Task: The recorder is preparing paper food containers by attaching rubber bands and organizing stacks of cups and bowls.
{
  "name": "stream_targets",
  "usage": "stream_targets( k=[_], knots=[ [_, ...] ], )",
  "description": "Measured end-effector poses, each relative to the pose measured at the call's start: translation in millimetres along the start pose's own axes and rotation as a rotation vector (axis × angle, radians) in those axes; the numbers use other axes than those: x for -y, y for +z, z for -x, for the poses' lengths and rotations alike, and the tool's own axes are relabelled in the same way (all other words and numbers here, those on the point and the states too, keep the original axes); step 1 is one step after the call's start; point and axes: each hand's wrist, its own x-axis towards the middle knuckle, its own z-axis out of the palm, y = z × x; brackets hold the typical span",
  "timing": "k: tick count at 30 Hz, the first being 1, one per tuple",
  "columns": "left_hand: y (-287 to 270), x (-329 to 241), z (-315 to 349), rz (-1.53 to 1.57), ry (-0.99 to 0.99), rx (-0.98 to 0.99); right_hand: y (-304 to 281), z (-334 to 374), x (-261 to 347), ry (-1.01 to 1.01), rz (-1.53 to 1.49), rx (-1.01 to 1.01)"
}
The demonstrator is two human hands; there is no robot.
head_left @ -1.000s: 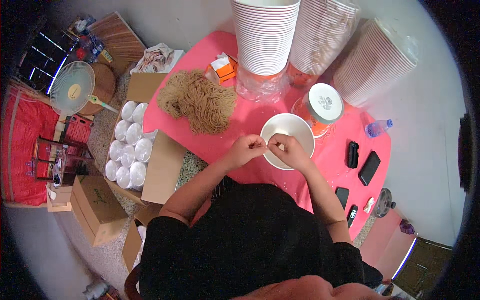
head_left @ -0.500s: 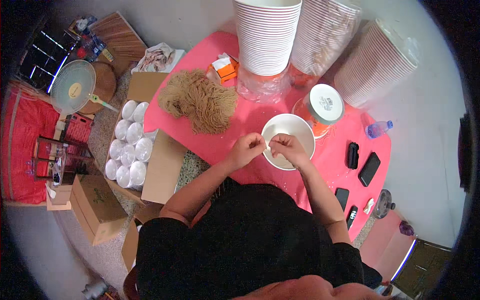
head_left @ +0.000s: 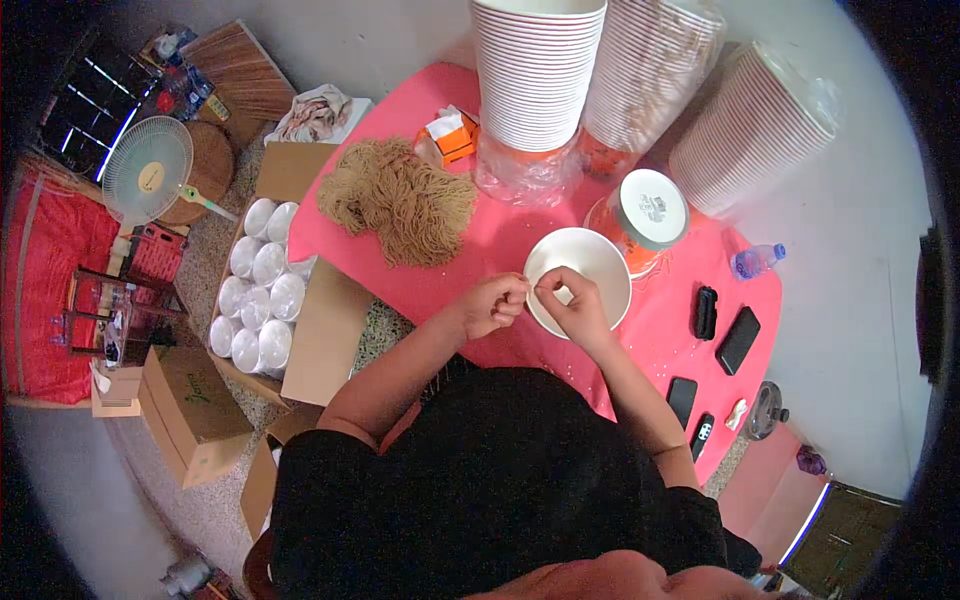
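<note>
From my remote seat I see the left hand (head_left: 495, 303) and right hand (head_left: 575, 304) pinched, near each other, by the left rim of the white tub (head_left: 597, 256) — what they grip, I can't tell. It stands on the counter (head_left: 500, 242), presumably for easy reach

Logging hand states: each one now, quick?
Left hand: closed, by the bowl; can't tell if holding anything.
Right hand: pinched closed over the bowl; anything held is too small to tell.

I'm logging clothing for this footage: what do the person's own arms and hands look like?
A black top with short, loose black sleeves leaves the forearms bare. The left hand and right hand are ungloved, with no watch or bracelet visible.
</note>
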Motion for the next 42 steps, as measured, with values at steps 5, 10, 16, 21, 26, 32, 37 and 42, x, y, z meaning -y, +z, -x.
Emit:
stream_targets(
  k=[5,10,16,21,26,32,37,42],
  knots=[
    [-2.9,4.0,-0.5,-0.079,0.036,-0.047,-1.5,-2.3,5.1,-0.143,0.154,-0.009],
    [0.9,1.8,2.1,-0.144,0.096,-0.064,-4.6,-4.1,-0.4,-0.19,0.231,-0.034],
    [15.2,0.5,6.8,-0.558,0.288,-0.302,-3.0,-1.2,-6.6,-0.03,-0.043,0.025],
    [5.6,7.0,-0.5,-0.786,0.535,-0.279,-6.3,2.7,-0.9,0.121,-0.086,0.079],
    [-2.4,7.1,2.2,-0.935,0.571,-0.341,-13.3,5.1,-12.7,0.096,0.06,0.07],
    [1.0,-1.5,6.9,-0.927,0.511,-0.316,-15.9,4.6,-5.5,0.05,0.017,-0.012],
    [20.1,2.5,9.7,-1.219,0.912,-0.328,-21.2,5.5,11.9,0.012,0.098,0.04],
    [37.3,3.3,10.5,-1.332,0.834,-0.259,-23.1,5.6,32.7,0.05,0.192,0.135]
  ],
)
